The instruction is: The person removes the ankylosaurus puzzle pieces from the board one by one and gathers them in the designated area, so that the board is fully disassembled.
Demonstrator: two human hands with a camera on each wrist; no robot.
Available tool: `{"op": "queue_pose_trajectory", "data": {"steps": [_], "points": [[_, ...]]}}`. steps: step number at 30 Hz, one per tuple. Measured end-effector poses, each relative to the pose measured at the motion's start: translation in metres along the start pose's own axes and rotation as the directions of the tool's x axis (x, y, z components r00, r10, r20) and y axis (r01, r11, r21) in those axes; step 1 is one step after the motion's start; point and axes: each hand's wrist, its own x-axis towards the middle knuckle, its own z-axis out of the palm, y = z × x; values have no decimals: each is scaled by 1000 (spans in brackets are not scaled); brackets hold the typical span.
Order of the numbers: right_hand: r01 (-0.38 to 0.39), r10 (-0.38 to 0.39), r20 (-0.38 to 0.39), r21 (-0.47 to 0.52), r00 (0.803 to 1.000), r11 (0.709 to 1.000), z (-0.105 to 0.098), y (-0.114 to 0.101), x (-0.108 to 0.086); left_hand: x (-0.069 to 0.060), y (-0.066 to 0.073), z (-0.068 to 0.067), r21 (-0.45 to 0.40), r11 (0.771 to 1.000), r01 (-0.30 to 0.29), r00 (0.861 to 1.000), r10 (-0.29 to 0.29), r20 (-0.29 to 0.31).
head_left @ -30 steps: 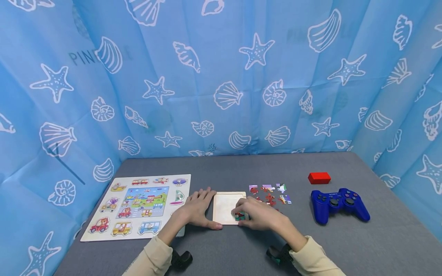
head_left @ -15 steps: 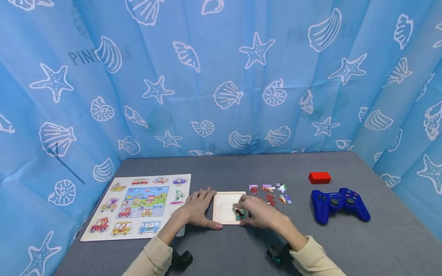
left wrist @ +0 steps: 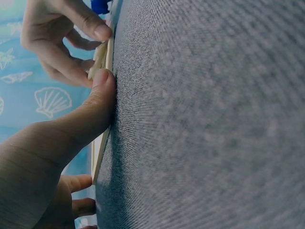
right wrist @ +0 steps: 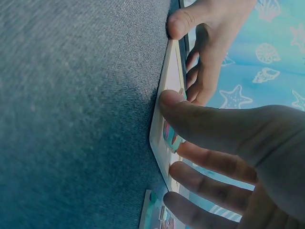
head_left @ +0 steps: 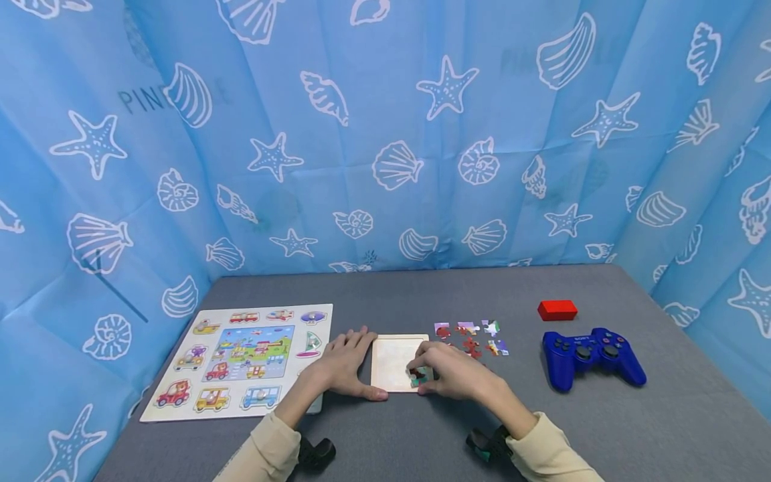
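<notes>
A shallow square wooden tray point(head_left: 390, 361) lies on the grey table. My left hand point(head_left: 345, 368) rests along its left side, fingers extended, with the thumb at the near left corner. At the near right corner, my right hand point(head_left: 459, 375) pinches a jigsaw piece point(head_left: 417, 377), green with dark brown, between thumb and fingers. In the left wrist view the piece point(left wrist: 98, 59) stands tilted against the tray's rim. The right wrist view shows the right thumb partly covering the piece point(right wrist: 171, 137); whether it lies fully inside the tray is hidden.
Several loose jigsaw pieces point(head_left: 472, 347) lie right of the tray, partly behind the right hand. A peg puzzle board point(head_left: 191, 398) with vehicles lies left. Farther right are a red block point(head_left: 557, 310) and a blue game controller point(head_left: 593, 358). A blue shell-patterned curtain point(head_left: 385, 221) hangs behind.
The right hand has shifted slightly rightward, and the jigsaw piece has been turned a little at the tray's near right corner. The left hand has stayed in place.
</notes>
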Motion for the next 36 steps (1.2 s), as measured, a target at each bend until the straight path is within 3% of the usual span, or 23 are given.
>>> {"op": "queue_pose_trajectory", "data": {"steps": [15, 36], "points": [[20, -20, -10, 5, 1000, 1000, 1, -5, -1, 0, -1, 1, -8, 1000, -1, 1000, 1, -13], [-61, 61, -44, -12, 997, 998, -17, 4, -22, -1, -5, -1, -53, 998, -35, 999, 35, 0]]}}
